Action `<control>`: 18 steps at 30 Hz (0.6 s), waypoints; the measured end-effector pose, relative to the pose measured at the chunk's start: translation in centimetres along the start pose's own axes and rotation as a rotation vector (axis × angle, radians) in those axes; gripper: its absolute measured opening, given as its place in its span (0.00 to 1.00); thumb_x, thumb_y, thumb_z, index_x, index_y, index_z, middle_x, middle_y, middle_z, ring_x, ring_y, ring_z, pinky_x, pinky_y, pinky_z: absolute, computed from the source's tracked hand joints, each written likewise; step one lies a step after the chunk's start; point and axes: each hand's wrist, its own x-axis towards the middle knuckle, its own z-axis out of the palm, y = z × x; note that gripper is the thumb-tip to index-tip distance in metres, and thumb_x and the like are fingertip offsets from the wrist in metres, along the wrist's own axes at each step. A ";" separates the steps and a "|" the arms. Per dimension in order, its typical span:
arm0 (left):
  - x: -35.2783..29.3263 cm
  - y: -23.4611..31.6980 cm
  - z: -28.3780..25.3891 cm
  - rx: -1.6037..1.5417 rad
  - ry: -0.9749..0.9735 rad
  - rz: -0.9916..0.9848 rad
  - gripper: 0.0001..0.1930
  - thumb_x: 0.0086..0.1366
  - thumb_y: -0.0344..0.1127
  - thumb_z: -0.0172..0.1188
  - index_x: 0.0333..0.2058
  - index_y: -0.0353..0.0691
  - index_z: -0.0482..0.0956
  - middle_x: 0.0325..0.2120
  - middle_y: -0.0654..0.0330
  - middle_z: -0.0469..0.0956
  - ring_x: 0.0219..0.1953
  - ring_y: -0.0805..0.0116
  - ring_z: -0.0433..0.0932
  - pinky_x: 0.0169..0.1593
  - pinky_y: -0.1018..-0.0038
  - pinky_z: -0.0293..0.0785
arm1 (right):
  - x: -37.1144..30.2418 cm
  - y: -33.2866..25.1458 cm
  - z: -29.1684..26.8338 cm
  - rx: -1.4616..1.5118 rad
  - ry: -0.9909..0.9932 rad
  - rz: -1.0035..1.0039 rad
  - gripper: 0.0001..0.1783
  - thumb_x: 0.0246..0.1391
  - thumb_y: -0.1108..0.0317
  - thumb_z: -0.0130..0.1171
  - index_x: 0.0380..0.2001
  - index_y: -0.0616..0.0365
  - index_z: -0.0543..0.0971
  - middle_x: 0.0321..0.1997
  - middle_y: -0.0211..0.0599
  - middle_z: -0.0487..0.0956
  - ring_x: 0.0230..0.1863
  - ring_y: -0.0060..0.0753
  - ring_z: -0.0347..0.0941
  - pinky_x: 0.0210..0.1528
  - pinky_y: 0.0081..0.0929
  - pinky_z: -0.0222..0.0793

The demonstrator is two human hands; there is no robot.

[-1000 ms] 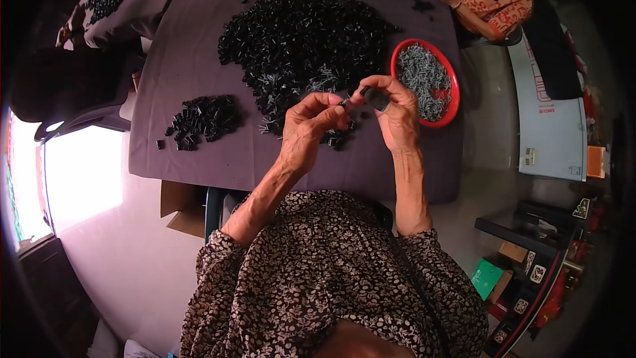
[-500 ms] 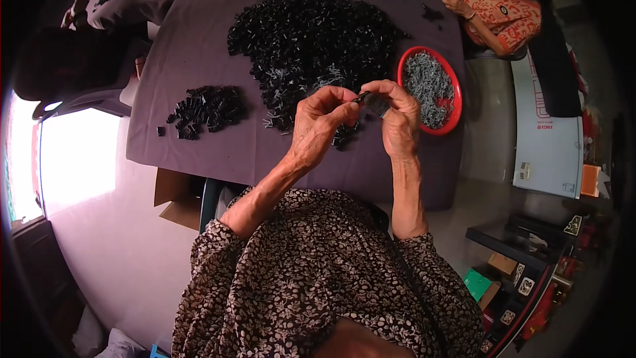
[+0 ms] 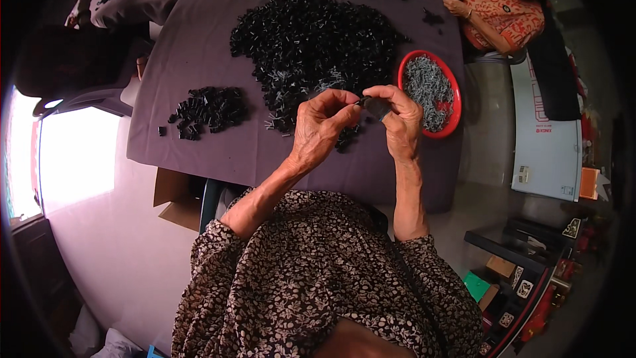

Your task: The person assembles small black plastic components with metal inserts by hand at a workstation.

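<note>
Both my hands meet above the near side of the cloth-covered table. My left hand (image 3: 317, 131) pinches a small black piece (image 3: 361, 101) between thumb and fingertips. Close against it, my right hand (image 3: 403, 124) is closed at the same piece, its thumb and forefinger pressed in. A dark patch (image 3: 377, 107) covers the right thumb area; whether it is a thumb cover or a held thing I cannot make out. Behind the hands spreads a large heap of small black pieces (image 3: 311, 40), with thin grey pins (image 3: 330, 79) lying on its near part.
A red oval basin (image 3: 457, 114) of grey pins (image 3: 424, 86) stands right of my hands. A smaller pile of black pieces (image 3: 212, 111) lies to the left on the purple-grey tablecloth (image 3: 192, 156). Another person (image 3: 500, 10) works at the far right; a seated person's leg (image 3: 136, 10) shows far left.
My hands keep nearly the same pose at the small black piece, with a slight shift of the fingers. The whole view has moved a little.
</note>
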 end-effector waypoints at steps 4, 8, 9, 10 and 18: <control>0.2 -0.4 0.0 -0.043 -0.016 0.003 0.05 0.57 0.27 0.56 0.32 0.32 0.75 0.22 0.63 0.75 0.25 0.79 0.72 0.33 0.82 0.69 | 0.1 0.1 0.1 -0.009 0.024 -0.009 0.07 0.45 0.76 0.55 0.30 0.62 0.78 0.25 0.23 0.73 0.28 0.12 0.66 0.31 0.10 0.59; 0.4 -0.7 -0.3 -0.011 -0.011 0.005 0.06 0.57 0.28 0.57 0.33 0.31 0.75 0.22 0.63 0.75 0.25 0.78 0.72 0.33 0.82 0.70 | 0.1 0.3 0.2 -0.053 0.016 -0.016 0.07 0.45 0.77 0.53 0.30 0.61 0.78 0.25 0.22 0.73 0.27 0.11 0.66 0.30 0.10 0.59; 0.4 -0.7 -0.3 0.000 -0.012 -0.002 0.06 0.57 0.28 0.57 0.32 0.31 0.75 0.22 0.62 0.75 0.25 0.78 0.73 0.33 0.81 0.71 | 0.1 0.3 0.2 -0.070 0.016 -0.021 0.07 0.45 0.77 0.53 0.30 0.61 0.78 0.25 0.22 0.73 0.27 0.11 0.65 0.30 0.09 0.59; 0.4 -0.5 -0.2 0.001 -0.012 -0.001 0.06 0.57 0.28 0.57 0.32 0.31 0.75 0.22 0.62 0.75 0.25 0.78 0.73 0.33 0.81 0.71 | 0.1 0.3 0.3 -0.070 0.015 -0.022 0.07 0.45 0.77 0.53 0.30 0.61 0.78 0.25 0.22 0.73 0.27 0.11 0.65 0.30 0.09 0.59; 0.7 -0.4 0.3 -0.090 0.046 -0.055 0.07 0.57 0.28 0.57 0.33 0.31 0.75 0.24 0.59 0.76 0.24 0.74 0.75 0.33 0.80 0.72 | 0.3 0.6 0.7 -0.385 0.053 -0.287 0.18 0.37 0.85 0.44 0.33 0.62 0.76 0.29 0.36 0.76 0.31 0.30 0.73 0.36 0.22 0.68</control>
